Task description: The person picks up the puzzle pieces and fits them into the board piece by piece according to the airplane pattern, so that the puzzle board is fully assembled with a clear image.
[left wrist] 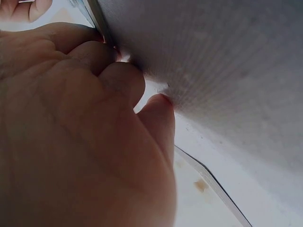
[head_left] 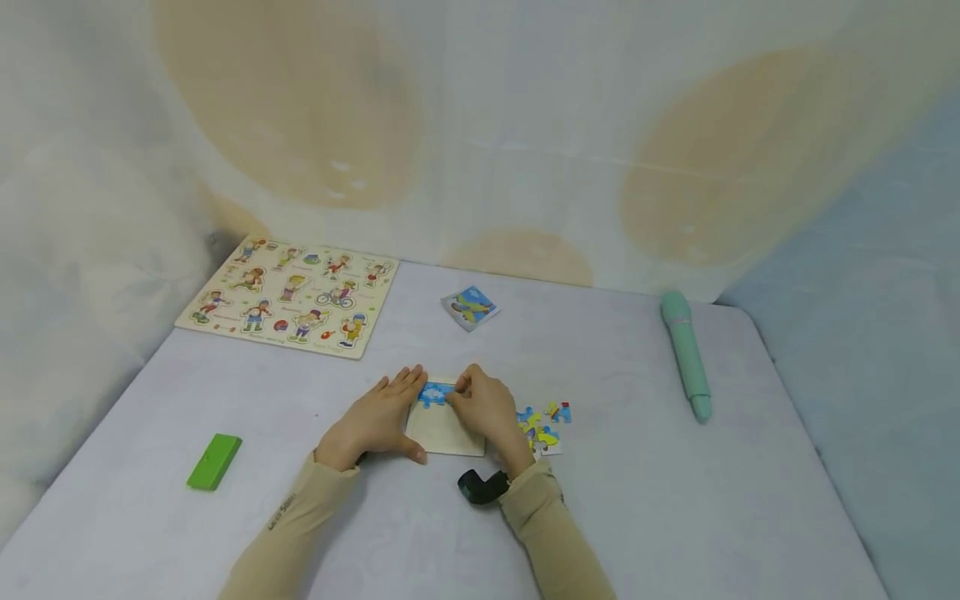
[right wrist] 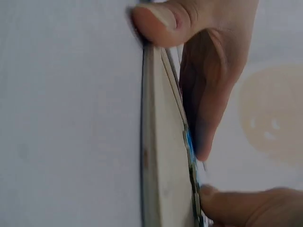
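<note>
A small wooden puzzle board [head_left: 444, 437] lies in front of me, with joined blue puzzle pieces [head_left: 432, 392] along its far edge. My left hand [head_left: 377, 418] rests at the board's left side, fingers extended and thumb by the near corner. In the right wrist view, that thumb touches the board's edge. Over the far right part of the board, my right hand [head_left: 487, 412] has curled fingers and pinches a puzzle piece, mostly hidden beneath them. Right of the board, partly behind the right wrist, lie loose puzzle pieces [head_left: 550, 437] in blue and yellow.
A large picture board [head_left: 300, 296] with sports figures lies at the back left. Behind the puzzle board is a small square picture [head_left: 471, 307]. A green block [head_left: 214, 462] sits at the left, and a mint-green microphone-shaped object [head_left: 686, 354] at the right.
</note>
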`<state>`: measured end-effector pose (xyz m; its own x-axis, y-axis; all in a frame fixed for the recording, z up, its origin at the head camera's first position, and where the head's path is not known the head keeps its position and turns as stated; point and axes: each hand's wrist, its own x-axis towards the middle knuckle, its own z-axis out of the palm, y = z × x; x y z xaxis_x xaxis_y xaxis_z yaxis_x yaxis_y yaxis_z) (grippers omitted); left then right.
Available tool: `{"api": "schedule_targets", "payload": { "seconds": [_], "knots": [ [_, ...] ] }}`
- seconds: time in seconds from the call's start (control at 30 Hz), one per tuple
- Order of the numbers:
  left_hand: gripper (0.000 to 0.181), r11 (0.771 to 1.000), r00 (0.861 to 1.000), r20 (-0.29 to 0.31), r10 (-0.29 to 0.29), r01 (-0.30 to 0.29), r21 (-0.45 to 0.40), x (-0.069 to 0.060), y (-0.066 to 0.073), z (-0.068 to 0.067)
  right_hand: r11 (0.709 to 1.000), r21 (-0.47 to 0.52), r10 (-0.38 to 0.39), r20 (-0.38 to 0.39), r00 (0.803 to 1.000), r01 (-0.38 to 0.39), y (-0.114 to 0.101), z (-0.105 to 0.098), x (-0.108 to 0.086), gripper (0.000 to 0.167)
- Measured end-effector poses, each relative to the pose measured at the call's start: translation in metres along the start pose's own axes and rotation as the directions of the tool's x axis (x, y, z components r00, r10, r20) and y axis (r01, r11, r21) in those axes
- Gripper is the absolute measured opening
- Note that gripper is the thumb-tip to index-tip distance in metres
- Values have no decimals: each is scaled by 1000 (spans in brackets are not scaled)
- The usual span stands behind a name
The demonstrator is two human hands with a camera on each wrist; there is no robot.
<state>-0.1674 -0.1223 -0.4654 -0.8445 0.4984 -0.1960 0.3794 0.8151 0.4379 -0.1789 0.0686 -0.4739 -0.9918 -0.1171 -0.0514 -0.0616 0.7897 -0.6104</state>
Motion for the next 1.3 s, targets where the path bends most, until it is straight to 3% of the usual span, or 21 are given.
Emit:
{"api": "schedule_targets", "payload": {
  "seconds": [0.2,0.4,0.6,0.77,1.07,1.2,1.3],
  "knots": [
    [125,1000,1000,-11,-3,3,8,0,-2,-1,998,-58,-11,0,1000,11,-6,-1,2,15],
    [125,1000,1000,10,8,-8,22,0,-2,2,998,-44,53,100,994,-48,-5,-6,2,13],
    [125,1000,1000,9,-5,4,30,-1,-2,0,989,-147,9,130,991,10,-12,-5,3,10],
    [124,1000,1000,4,3,-3,14,0,0,0,971,-236,-16,99,995,39,-15,-3,4,20],
    [111,999,1000,2,31,-31,18,1,5,0,976,-216,29,27,999,-23,-10,0,6,25],
    [111,1000,1000,4,18,-18,17,1,2,2,979,-205,3,22,1000,2,-11,2,6,26],
    [114,1000,1000,4,5,-5,12,1,0,4,988,-148,-35,68,997,45,-7,0,6,25]
  ]
}}
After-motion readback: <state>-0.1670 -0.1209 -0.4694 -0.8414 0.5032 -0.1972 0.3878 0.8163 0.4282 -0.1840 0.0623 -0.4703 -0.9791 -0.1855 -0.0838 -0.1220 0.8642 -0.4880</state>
